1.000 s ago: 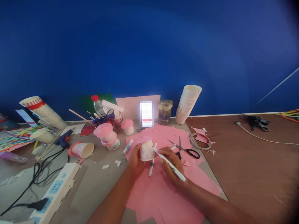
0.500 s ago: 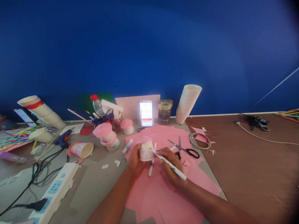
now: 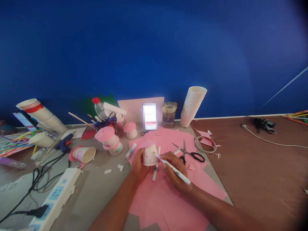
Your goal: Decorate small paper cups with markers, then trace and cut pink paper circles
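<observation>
My left hand is wrapped round a small white paper cup turned upside down, with faint pink marks on its side. My right hand pinches a white marker pen, its purple tip touching the cup's wall. Both hands hover over pink paper sheets spread on the table. A second white pen lies on the pink paper just below the cup.
Black-handled scissors lie right of my hands, a tape roll beyond. Pink-topped cups, a glue gun, a power strip, a lit phone, a jar and a cup stack crowd the back and left.
The pen tip has shifted slightly left along the cup's side. The whole view has drifted a little; both hands keep their grip.
</observation>
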### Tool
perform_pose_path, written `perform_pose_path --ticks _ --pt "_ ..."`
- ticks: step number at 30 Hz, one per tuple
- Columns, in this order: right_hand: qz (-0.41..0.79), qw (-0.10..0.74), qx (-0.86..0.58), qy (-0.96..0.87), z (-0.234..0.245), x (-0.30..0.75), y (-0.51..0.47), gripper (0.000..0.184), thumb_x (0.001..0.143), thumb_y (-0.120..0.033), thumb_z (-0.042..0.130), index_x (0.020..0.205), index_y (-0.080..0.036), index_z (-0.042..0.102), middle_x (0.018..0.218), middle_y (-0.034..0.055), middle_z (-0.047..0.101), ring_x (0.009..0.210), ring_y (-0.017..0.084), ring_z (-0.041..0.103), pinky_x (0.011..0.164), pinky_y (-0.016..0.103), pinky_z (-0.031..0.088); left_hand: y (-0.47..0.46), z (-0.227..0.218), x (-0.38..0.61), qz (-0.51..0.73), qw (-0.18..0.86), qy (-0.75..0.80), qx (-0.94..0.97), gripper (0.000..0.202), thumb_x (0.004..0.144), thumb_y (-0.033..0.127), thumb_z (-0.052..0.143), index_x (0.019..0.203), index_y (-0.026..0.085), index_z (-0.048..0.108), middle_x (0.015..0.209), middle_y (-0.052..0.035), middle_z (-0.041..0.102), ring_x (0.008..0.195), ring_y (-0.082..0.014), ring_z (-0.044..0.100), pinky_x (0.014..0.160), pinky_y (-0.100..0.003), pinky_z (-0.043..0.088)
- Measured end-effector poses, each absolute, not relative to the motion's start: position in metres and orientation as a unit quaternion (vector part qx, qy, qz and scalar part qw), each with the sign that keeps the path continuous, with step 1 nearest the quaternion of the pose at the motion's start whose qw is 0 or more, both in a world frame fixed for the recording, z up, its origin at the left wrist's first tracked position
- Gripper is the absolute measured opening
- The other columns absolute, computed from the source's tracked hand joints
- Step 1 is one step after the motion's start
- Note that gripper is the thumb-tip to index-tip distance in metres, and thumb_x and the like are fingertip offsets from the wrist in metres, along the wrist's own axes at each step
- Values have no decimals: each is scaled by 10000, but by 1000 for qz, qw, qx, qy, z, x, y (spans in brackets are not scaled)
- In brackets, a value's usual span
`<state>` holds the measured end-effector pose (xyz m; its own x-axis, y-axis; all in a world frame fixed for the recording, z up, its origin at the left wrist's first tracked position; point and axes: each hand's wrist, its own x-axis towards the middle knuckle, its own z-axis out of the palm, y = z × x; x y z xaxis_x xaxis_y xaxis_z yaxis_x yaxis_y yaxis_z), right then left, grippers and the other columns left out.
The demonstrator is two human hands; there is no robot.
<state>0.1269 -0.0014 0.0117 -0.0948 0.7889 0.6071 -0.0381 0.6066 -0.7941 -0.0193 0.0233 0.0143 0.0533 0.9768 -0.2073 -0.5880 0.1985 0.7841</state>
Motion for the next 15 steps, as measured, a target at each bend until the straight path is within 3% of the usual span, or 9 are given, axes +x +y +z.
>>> perform_pose_path --ticks 8,15 --pt "343 604 -287 -660 10 127 -1 189 883 -174 489 1030 -239 590 868 48 594 787 178 567 686 320 465 23 17 -19 573 711 356 200 258 737 379 561 735 131 636 664 -41 610 666 -176 565 671 -307 455" --pt "347 599 -294 -659 10 128 -2 195 880 -162 486 1025 -245 587 867 39 584 778 171 552 682 310 448 23 17 -19 571 706 360 215 230 742 367 545 704 157 630 667 -45 614 689 -194 570 698 -316 459"
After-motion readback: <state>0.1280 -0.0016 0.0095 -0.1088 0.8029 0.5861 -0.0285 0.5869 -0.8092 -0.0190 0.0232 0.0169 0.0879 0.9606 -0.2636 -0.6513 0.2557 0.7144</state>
